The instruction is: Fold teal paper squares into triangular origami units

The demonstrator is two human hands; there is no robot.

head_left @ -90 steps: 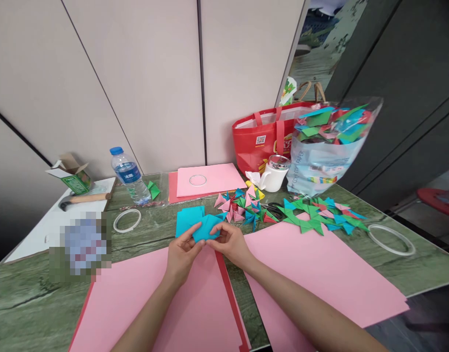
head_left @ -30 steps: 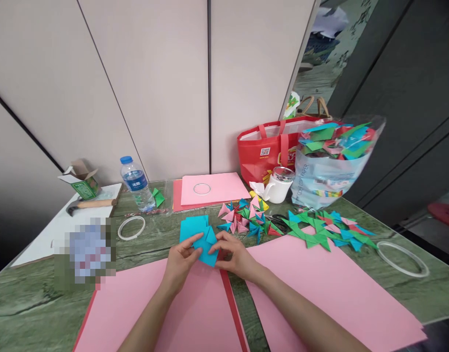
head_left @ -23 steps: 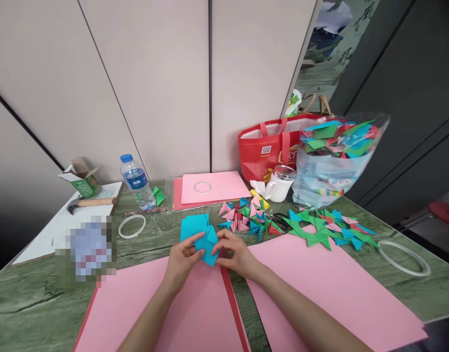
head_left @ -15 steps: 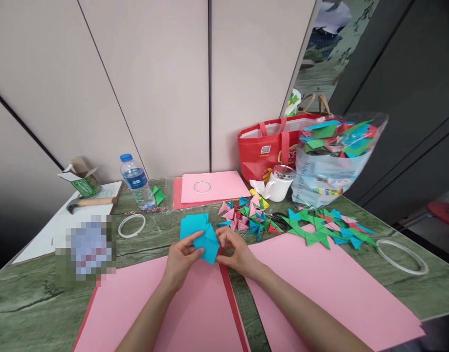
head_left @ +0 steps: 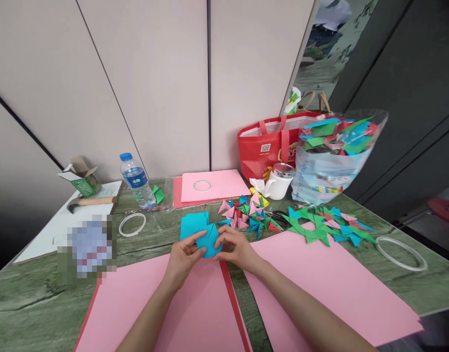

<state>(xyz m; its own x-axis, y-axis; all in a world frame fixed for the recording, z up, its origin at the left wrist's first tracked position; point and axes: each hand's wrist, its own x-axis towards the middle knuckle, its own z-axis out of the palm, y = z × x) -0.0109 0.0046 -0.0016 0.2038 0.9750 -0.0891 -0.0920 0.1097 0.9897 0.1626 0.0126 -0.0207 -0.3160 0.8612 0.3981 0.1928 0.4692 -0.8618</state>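
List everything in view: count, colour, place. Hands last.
folded paper: one, blue, centre, held
paper stack: one, blue, behind it
large sheets: two, pink, front
small sheet: one, pink, far centre
rings: three, white, left, far centre, right
folded pieces: many, mixed colours, centre-right
bottle: one, clear, far left
box: one, green, far left
hammer: one, wooden handle, far left
red bag: one, far right
clear bag: one, full of folded pieces, far right
mug: one, white, beside red bag
left hand: pinching the folded paper
right hand: pinching the folded paper
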